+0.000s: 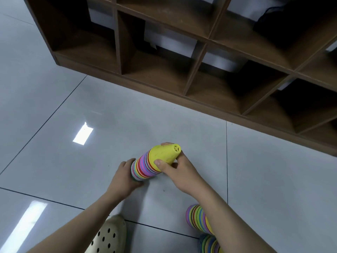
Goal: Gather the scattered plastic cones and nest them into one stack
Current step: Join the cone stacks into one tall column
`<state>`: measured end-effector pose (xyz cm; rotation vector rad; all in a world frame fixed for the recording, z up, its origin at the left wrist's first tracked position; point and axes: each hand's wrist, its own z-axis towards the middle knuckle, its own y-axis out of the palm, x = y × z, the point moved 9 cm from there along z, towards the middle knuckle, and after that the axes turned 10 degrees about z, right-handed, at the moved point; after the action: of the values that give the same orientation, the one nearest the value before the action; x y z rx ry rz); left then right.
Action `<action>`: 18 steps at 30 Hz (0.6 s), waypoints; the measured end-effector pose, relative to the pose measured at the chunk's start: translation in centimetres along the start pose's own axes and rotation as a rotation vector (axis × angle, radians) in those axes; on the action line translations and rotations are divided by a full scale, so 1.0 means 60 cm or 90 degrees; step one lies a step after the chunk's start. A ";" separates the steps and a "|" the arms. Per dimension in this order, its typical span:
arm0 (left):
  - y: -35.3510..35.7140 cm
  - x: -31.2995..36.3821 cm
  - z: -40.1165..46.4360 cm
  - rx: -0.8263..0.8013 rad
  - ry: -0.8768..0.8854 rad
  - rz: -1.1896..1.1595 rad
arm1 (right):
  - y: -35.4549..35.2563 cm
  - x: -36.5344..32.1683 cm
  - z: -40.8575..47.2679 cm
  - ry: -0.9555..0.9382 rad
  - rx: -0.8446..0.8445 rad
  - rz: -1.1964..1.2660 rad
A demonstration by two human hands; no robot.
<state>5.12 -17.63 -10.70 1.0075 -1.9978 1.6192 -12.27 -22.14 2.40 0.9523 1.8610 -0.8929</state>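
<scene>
A stack of nested plastic cones with many coloured rims and a yellow cone on top lies tilted just above the grey floor, tip pointing up and right. My left hand grips its wide base end. My right hand curls round the yellow cone, thumb on its side. A second multicoloured cone stack lies on the floor under my right forearm, partly hidden. Another striped stack shows at the bottom edge.
A brown wooden cubby shelf with open compartments runs across the top and right. Glossy grey floor tiles with dark joints spread to the left. A cream perforated clog sits at the bottom, near my left forearm.
</scene>
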 end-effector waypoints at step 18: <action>-0.215 0.467 -0.064 -0.091 0.273 0.036 | -0.263 -0.414 -0.241 -0.253 0.169 -0.084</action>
<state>-4.91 -23.18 18.21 0.5023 -1.8255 1.5376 -22.14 -23.64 33.61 0.7433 1.5009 -1.3298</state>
